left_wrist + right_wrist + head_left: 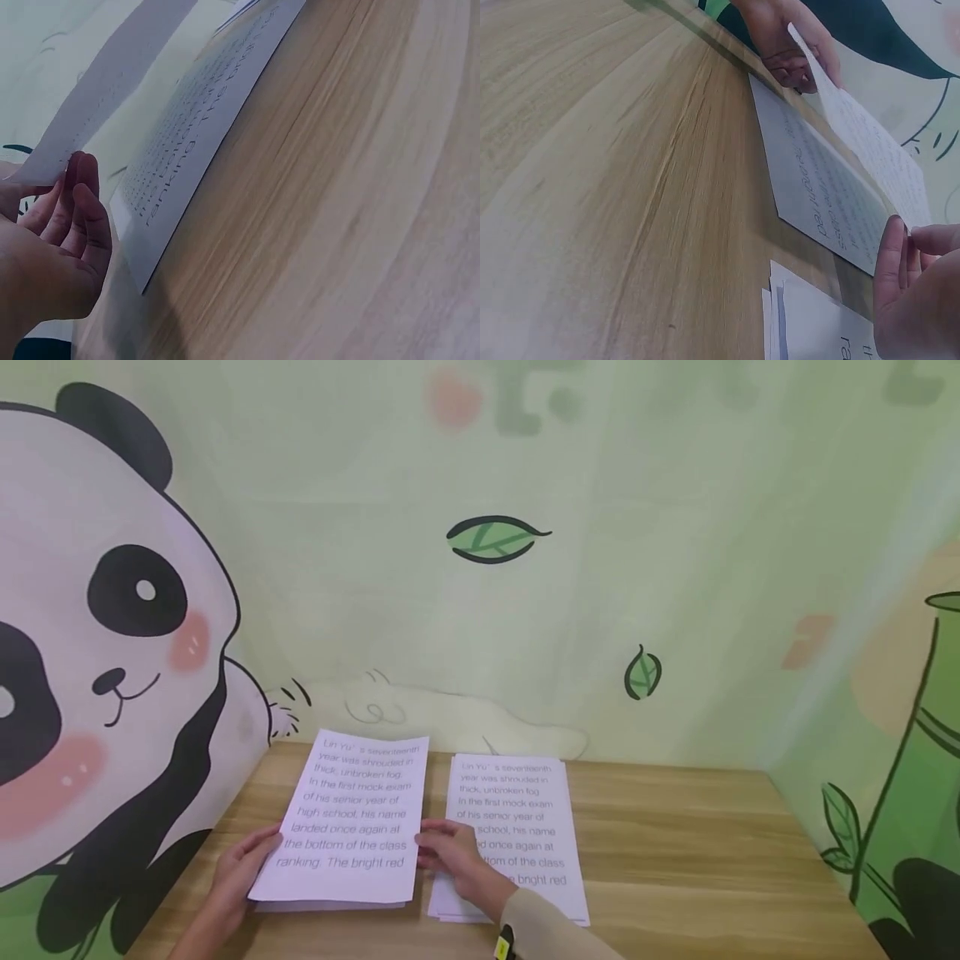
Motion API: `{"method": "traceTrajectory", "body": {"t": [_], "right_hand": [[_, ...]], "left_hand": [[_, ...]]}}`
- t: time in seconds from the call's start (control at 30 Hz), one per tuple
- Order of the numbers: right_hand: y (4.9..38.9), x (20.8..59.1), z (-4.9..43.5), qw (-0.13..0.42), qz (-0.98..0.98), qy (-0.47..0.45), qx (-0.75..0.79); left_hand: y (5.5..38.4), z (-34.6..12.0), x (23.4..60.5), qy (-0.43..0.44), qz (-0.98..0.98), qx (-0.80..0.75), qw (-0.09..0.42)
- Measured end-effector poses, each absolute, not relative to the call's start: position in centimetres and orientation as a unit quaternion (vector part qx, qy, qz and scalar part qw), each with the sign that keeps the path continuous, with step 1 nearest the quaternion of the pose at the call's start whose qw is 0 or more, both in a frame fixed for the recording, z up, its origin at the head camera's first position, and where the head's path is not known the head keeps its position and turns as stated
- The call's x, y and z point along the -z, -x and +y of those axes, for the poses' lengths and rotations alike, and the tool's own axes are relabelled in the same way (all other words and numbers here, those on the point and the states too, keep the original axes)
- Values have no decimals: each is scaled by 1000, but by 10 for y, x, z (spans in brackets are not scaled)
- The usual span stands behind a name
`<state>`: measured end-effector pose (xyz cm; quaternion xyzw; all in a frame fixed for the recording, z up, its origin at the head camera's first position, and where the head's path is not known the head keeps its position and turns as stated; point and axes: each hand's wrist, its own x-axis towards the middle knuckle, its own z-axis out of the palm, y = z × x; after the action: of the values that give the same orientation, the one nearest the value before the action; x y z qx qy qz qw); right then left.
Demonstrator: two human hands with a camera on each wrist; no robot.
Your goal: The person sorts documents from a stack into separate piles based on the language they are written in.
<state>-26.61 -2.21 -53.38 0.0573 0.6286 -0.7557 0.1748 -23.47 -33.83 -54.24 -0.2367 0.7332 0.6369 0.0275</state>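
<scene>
Right hand (462, 857), raised sheet (348, 822) between, left hand (240, 864)

Soft, even, slightly hazy light fills the head view, with a pale diagonal streak (879, 568) on the backdrop (337, 568) beyond the far right corner of the table (675, 860); the wrist views are dimmer and cooler; in the left one, a soft-edged shadow (150, 330) darkens the table beside the lower sheet (195, 165); the raised sheet's (105, 90) print blurs there.
</scene>
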Motion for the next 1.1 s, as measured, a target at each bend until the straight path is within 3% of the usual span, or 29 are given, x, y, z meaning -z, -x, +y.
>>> {"method": "traceTrajectory", "body": {"t": [0.73,1.1], "right_hand": [[270,538,-39,168,643,-81,742],[273,537,-34,189,666,-69,718]], "left_hand": [[239,-350,548,239,760,-603,42],[251,-356,564,254,806,-535,19]]}}
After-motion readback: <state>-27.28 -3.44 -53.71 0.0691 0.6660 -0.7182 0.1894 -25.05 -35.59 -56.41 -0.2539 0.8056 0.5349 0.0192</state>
